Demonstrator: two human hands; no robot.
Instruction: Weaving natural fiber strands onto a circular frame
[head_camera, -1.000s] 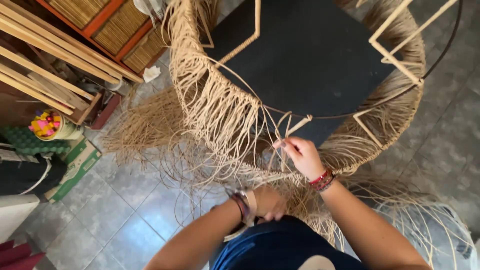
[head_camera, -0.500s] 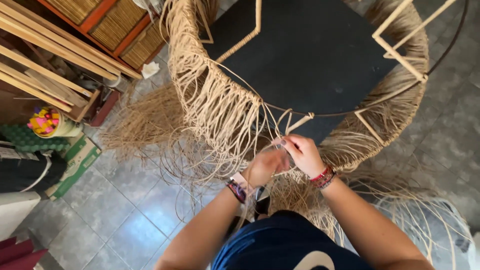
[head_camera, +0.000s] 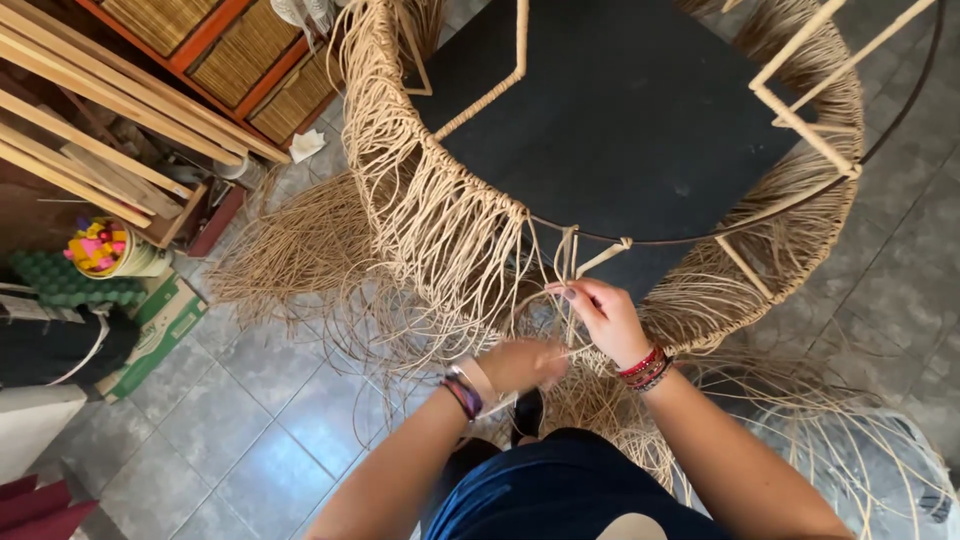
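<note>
At far left, on the grey tiled floor (head_camera: 250, 420): a green carton (head_camera: 160, 325) lying flat, with a small tub of bright yellow and pink bits (head_camera: 100, 250) just above it. Above those, long pale wooden slats (head_camera: 110, 120) leaning in a stack, and behind them orange-framed panels of woven cane (head_camera: 240, 60). Next, a loose fan of tan fibre strands (head_camera: 280, 250) spread over the tiles, running into the work itself. Centre: a round chair frame (head_camera: 800, 110) of dark metal ring and pale wrapped bars, a black surface showing through its middle, its left side already thick with woven cords (head_camera: 420, 190) that hang down in long loose ends. My left hand (head_camera: 520, 362), low in front of the frame and just below its rim, is closed around a bunch of those hanging strands; a watch with a tan band and a purple bracelet sit on that wrist. Just to its right and slightly higher, my right hand (head_camera: 605, 315) pinches a single cord (head_camera: 570, 265) between thumb and fingers, the cord running straight up to the ring; red beaded bracelets on that wrist. At right, the frame's other side carries more weaving, with thin strands trailing over the floor.
</note>
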